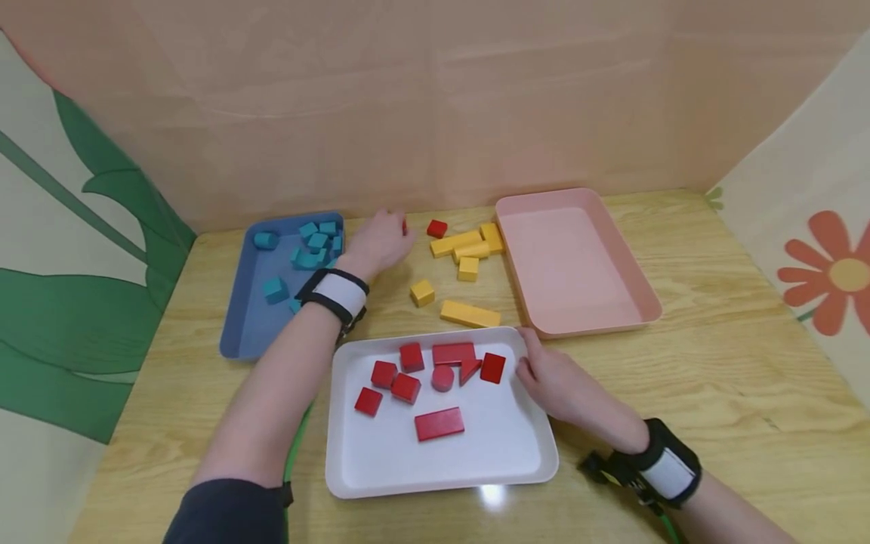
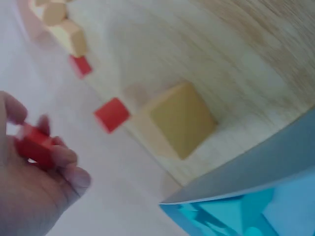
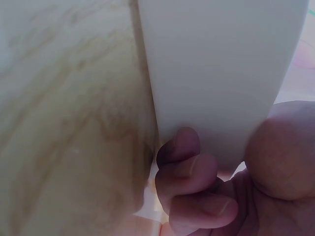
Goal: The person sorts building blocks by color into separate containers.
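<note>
My left hand (image 1: 379, 242) reaches past the blue tray (image 1: 234, 321) at the back and pinches a red block (image 2: 37, 147) between thumb and fingers. Close to it on the table, the left wrist view has another red block (image 2: 112, 115) and a large-looking yellow block (image 2: 182, 120). At the far right corner of the white tray (image 1: 381, 476), my right hand (image 1: 560, 378) grips the rim; its curled fingers (image 3: 187, 172) lie against the outer wall. Inside that tray are several red pieces, including a flat rectangle (image 1: 439, 424), a round piece (image 1: 442, 378) and a triangle (image 1: 469, 370).
Several blue blocks (image 1: 275, 289) lie in the blue tray. Yellow blocks (image 1: 470, 313) are scattered between the trays, with a red block (image 1: 437, 228) behind them. The pink tray (image 1: 578, 261) stands at the back right, against the draped backdrop (image 1: 435, 106).
</note>
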`<action>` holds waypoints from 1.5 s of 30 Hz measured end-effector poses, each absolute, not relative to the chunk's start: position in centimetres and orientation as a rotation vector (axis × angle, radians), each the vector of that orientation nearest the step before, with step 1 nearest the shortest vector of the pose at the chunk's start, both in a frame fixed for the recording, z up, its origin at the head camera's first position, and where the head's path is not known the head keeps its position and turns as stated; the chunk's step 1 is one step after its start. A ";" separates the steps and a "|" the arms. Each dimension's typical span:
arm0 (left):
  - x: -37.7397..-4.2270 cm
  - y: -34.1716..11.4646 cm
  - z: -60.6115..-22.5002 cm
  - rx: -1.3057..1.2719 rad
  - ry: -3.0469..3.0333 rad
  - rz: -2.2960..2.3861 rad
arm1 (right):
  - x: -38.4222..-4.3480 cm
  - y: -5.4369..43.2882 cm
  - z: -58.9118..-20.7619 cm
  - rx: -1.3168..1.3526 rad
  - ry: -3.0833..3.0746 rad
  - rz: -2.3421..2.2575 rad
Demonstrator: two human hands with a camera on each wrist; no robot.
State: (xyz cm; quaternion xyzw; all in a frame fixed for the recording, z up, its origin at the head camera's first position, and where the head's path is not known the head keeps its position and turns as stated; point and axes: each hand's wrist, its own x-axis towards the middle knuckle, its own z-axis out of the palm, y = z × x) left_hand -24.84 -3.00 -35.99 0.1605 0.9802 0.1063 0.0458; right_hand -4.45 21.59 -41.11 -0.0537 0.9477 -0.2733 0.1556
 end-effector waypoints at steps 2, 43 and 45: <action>-24.3 -2.9 -35.4 0.557 3.031 0.381 | -4.5 21.6 -41.1 -0.155 2.713 -0.778; -7.4 -11.6 -38.5 0.960 3.014 0.389 | -4.5 21.8 -41.3 -0.187 2.714 -0.789; -7.3 -11.7 -38.7 0.982 3.023 0.345 | -4.5 21.8 -41.3 -0.190 2.713 -0.792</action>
